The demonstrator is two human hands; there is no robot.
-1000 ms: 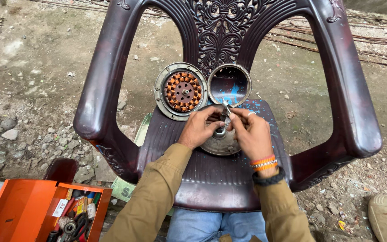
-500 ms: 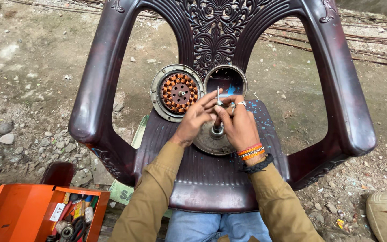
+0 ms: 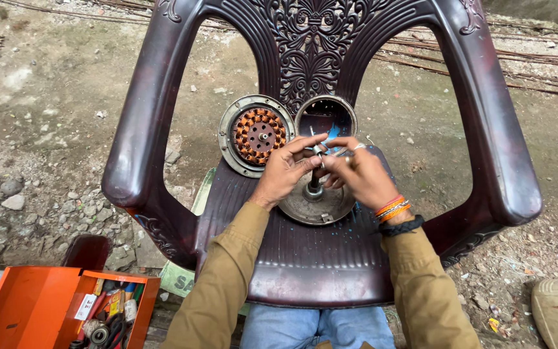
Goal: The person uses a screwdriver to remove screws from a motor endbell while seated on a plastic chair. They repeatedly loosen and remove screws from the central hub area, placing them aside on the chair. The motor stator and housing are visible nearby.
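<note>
Motor cover plate, round and grey, lay flat on the seat of the plastic chair. Left hand and right hand met above its central shaft, fingertips pinched on a small metal part. Copper-wound stator and empty housing leaned against the chair's backrest.

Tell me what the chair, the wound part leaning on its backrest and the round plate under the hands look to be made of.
Chair: moulded plastic by the look, glossy dark maroon, with ribbed seat and cast scrollwork.
Wound part: copper-coloured coils around a core, probably copper wire, inside a dull grey metal ring.
Round plate: likely metal, grey and matt, scuffed, with a central shaft.
The left hand and right hand pinch something small above it; its material cannot be told.
</note>
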